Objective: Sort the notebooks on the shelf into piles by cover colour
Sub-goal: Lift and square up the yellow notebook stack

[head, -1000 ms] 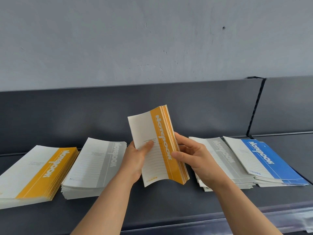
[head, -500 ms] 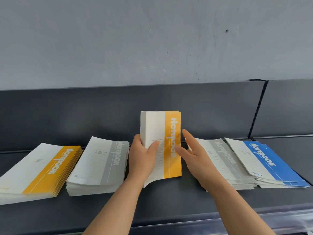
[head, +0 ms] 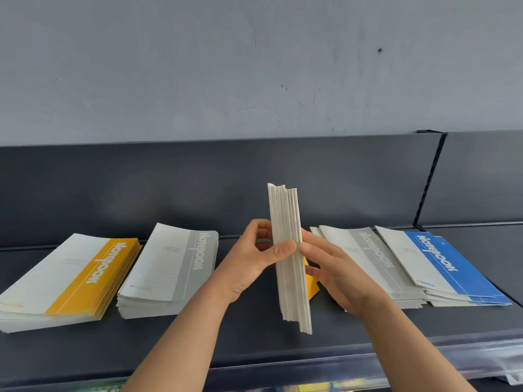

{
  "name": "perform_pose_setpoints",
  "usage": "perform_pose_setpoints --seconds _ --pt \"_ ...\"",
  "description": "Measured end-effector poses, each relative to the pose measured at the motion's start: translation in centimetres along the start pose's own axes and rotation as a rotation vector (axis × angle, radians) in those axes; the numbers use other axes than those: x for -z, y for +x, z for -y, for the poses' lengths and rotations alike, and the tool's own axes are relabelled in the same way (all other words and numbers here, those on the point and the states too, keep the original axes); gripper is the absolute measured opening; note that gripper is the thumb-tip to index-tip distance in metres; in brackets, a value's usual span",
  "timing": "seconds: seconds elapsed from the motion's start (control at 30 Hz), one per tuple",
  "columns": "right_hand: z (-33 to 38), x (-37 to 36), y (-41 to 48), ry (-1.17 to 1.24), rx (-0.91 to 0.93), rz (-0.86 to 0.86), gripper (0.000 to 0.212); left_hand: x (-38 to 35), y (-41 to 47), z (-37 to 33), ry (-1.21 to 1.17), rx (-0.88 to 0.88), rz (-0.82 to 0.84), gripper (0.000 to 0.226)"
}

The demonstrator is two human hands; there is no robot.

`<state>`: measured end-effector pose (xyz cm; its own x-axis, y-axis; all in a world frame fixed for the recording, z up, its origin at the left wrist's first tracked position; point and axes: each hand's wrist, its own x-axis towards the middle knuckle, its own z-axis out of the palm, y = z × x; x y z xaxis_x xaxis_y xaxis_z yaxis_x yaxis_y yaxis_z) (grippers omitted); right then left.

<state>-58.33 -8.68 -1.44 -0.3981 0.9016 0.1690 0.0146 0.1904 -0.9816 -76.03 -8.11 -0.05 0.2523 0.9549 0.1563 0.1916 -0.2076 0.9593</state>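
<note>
The dark shelf (head: 254, 349) carries four flat piles: a yellow pile (head: 70, 278) at the far left, a grey pile (head: 169, 267) just beside it, then, past a gap, a looser grey pile (head: 365, 261) touching a blue pile (head: 441, 264). Sorting looks well advanced, though the two grey piles likely want merging. Over the gap a held stack (head: 290, 258) of yellow notebooks stands on edge, not yet placed, clamped between the left hand (head: 249, 261), thumb across its edge, and the right hand (head: 334, 270), gripping its other side
</note>
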Motion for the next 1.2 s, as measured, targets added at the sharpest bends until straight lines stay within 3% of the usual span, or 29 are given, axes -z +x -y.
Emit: perform_pose_setpoints --seconds 0.37,0.67,0.83,0.9,0.97,1.03,1.1,1.2 --pt "-0.3 0.6 -1.5 0.096 0.016 0.027 0.063 -1.0 0.3 -0.3 0.071 -0.019 -0.001 0.056" --pt "-1.2 0.1 -0.8 0.203 -0.022 0.000 0.060 -1.4 -0.6 -1.2 0.201 0.036 -0.056 0.075" --pt "-2.2 -0.1 0.2 0.316 -0.120 -0.109 0.038 -0.7 -0.8 0.3 0.163 0.060 -0.206 0.057" --pt "-2.1 0.1 0.8 0.078 -0.068 -0.222 0.027 0.0 -0.7 1.3 0.128 0.077 -0.284 0.045" --pt "-1.9 0.4 1.5 -0.239 -0.085 -0.335 0.052 0.5 -1.1 1.8 0.065 0.082 -0.312 0.040" --pt "-1.6 0.9 2.1 -0.204 -0.117 -0.326 0.075 0.7 -1.6 1.6 0.045 0.030 -0.276 0.041" --pt "-0.9 1.2 2.6 -0.060 -0.067 -0.270 0.057 1.1 -1.6 0.5 0.062 -0.029 -0.254 0.042" --pt "-0.4 0.6 2.7 -0.033 0.012 -0.303 0.040 2.1 -0.6 -0.4 0.045 -0.048 -0.239 0.049"
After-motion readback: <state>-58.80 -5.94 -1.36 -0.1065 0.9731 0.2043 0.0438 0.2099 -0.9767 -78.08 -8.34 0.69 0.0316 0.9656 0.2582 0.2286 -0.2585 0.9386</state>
